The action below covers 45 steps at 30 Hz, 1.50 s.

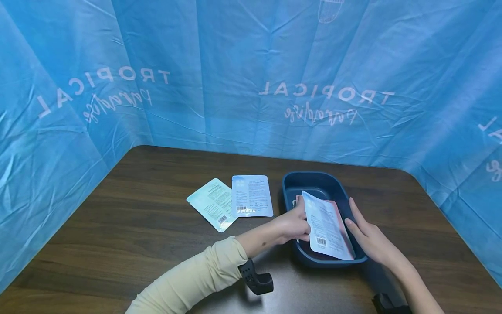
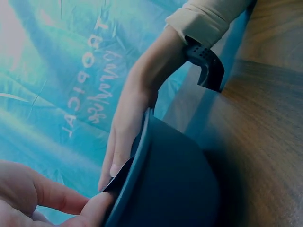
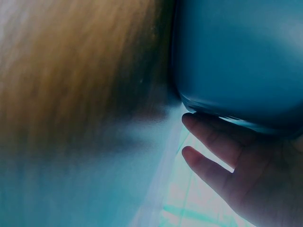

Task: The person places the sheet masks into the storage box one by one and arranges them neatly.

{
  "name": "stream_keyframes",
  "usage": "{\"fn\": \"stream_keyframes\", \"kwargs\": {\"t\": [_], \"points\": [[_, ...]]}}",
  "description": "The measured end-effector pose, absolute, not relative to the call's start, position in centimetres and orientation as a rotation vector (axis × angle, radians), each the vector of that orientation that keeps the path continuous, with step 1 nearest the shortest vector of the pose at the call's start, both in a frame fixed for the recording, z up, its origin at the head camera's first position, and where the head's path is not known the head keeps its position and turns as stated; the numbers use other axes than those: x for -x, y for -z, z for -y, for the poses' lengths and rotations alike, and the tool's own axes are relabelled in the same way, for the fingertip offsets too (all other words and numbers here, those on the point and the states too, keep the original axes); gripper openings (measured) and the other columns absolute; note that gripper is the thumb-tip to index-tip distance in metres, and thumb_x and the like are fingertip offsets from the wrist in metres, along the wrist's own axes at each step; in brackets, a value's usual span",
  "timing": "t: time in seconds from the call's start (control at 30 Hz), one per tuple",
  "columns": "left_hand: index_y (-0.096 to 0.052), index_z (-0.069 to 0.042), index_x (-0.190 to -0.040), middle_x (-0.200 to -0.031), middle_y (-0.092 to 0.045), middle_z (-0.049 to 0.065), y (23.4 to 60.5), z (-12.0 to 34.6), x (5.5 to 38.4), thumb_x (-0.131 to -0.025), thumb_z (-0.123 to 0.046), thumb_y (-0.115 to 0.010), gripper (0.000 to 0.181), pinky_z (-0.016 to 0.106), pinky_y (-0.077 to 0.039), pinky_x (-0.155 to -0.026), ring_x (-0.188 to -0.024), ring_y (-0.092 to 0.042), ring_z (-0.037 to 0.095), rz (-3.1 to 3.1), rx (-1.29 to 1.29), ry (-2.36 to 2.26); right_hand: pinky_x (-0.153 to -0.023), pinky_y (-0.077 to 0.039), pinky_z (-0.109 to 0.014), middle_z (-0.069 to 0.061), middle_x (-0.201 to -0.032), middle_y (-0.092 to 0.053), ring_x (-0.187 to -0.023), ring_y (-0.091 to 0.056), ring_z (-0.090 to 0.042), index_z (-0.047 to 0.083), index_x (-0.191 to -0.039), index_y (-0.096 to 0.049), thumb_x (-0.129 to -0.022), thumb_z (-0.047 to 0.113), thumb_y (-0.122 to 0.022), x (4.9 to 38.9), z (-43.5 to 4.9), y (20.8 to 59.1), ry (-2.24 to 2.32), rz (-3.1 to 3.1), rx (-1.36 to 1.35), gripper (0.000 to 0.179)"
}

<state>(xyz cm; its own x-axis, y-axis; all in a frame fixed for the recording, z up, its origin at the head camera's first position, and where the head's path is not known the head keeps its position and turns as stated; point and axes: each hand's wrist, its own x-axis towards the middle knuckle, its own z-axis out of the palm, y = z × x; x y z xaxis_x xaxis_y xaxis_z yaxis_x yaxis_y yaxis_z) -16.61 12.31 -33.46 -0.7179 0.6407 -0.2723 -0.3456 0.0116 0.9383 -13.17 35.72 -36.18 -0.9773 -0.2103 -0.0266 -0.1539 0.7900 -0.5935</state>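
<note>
My left hand (image 1: 292, 224) pinches the left edge of a pale sheet mask packet (image 1: 324, 226) with printed text and a barcode. The packet lies tilted over a deep blue plastic bin (image 1: 310, 263); a pinkish packet (image 1: 333, 207) shows partly behind it. In the left wrist view, the thumb and fingers (image 2: 66, 198) meet at a dark thin edge by the bin's rim. My right hand (image 1: 366, 235) rests at the bin's right side, fingers extended. In the right wrist view, its fingers (image 3: 213, 142) lie close along the bin wall (image 3: 241, 56).
Left of the bin, a mint-green packet (image 1: 215, 205) and a light blue packet (image 1: 252, 196) lie flat, slightly overlapping, on the brown wooden table (image 1: 117, 222). A blue printed curtain (image 1: 235, 109) hangs around the table's back and sides.
</note>
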Motion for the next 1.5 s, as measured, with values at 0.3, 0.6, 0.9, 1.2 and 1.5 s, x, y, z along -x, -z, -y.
{"fn": "stream_keyframes", "kwargs": {"t": [0.3,0.6,0.9,1.2,1.5], "points": [[-0.017,-0.003,-0.146,-0.122,-0.049,0.013,33.4,-12.5,16.3,-0.085,0.017,-0.047,0.071,0.033,-0.045,-0.08,-0.098,-0.055,0.026,-1.757,-0.417,-1.696,-0.093,-0.023,-0.067,-0.033,-0.147,-0.011,-0.125,-0.021,-0.056,0.005,-0.148,0.006,-0.103,0.031,-0.034,13.2,-35.7,36.2,0.938,-2.892,0.296,0.066],[-0.025,0.004,-0.143,-0.135,-0.044,0.015,32.7,-11.5,16.1,-0.092,-0.001,-0.053,0.058,0.041,-0.034,-0.099,-0.113,-0.051,0.025,-1.769,-0.41,-1.661,-0.092,-0.023,-0.068,-0.034,-0.146,-0.012,-0.125,-0.022,-0.056,0.005,-0.148,0.006,-0.103,0.031,-0.034,13.1,-35.7,36.3,0.939,-2.895,0.29,0.066],[-0.03,0.004,-0.142,-0.145,-0.035,0.015,32.0,-6.8,17.3,-0.095,-0.005,-0.051,0.053,0.034,-0.031,-0.101,-0.131,-0.034,0.023,-1.761,-0.598,-1.728,-0.092,-0.022,-0.068,-0.034,-0.145,-0.012,-0.125,-0.021,-0.056,0.006,-0.148,0.008,-0.103,0.034,-0.033,13.2,-35.6,36.3,0.903,-2.9,0.254,0.067],[-0.049,0.005,-0.13,-0.114,-0.061,0.02,32.2,1.9,19.7,-0.094,0.0,-0.052,0.037,0.048,-0.041,-0.091,-0.104,-0.059,0.033,-2.159,-0.747,-1.753,-0.093,-0.021,-0.068,-0.034,-0.146,-0.011,-0.126,-0.02,-0.056,0.006,-0.148,0.008,-0.103,0.033,-0.034,13.4,-35.6,36.1,0.921,-2.889,0.259,0.067],[-0.055,0.012,-0.115,-0.104,-0.055,0.026,34.6,9.6,22.5,-0.09,-0.026,-0.063,0.046,0.047,-0.046,-0.068,-0.091,-0.054,0.038,-3.122,-0.298,-0.69,-0.092,-0.022,-0.069,-0.035,-0.145,-0.012,-0.125,-0.021,-0.057,0.006,-0.148,0.007,-0.102,0.033,-0.034,13.2,-35.6,36.1,0.929,-2.889,0.254,0.068]]}}
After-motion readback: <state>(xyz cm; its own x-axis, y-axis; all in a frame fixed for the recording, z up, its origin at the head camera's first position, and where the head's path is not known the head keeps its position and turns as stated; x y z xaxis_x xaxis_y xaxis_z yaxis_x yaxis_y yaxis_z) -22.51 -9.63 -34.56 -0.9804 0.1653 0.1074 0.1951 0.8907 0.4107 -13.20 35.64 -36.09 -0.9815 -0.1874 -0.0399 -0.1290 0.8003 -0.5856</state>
